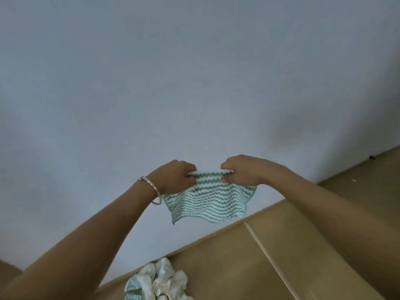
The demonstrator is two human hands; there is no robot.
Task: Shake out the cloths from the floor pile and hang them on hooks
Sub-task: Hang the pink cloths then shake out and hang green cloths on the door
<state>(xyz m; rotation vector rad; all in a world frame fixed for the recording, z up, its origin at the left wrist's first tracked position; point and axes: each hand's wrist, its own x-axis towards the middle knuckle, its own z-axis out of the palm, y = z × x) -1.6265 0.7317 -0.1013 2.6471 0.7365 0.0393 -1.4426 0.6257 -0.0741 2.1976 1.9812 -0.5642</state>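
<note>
A small cloth (207, 204) with green and white wavy stripes hangs spread in front of a plain pale wall. My left hand (176, 177) grips its top edge on the left, and a silver bangle sits on that wrist. My right hand (240, 169) grips the same top edge on the right, close to the left hand. The cloth's lower edge hangs free above the floor. A pile of cloths (160, 282), white ones and a green striped one, lies on the floor at the wall's base. No hooks are in view.
The pale wall (173, 83) fills most of the view. A tan tiled floor (270, 267) runs along the bottom right, with a light grout line crossing it. A small dark speck (371, 157) lies near the wall at far right.
</note>
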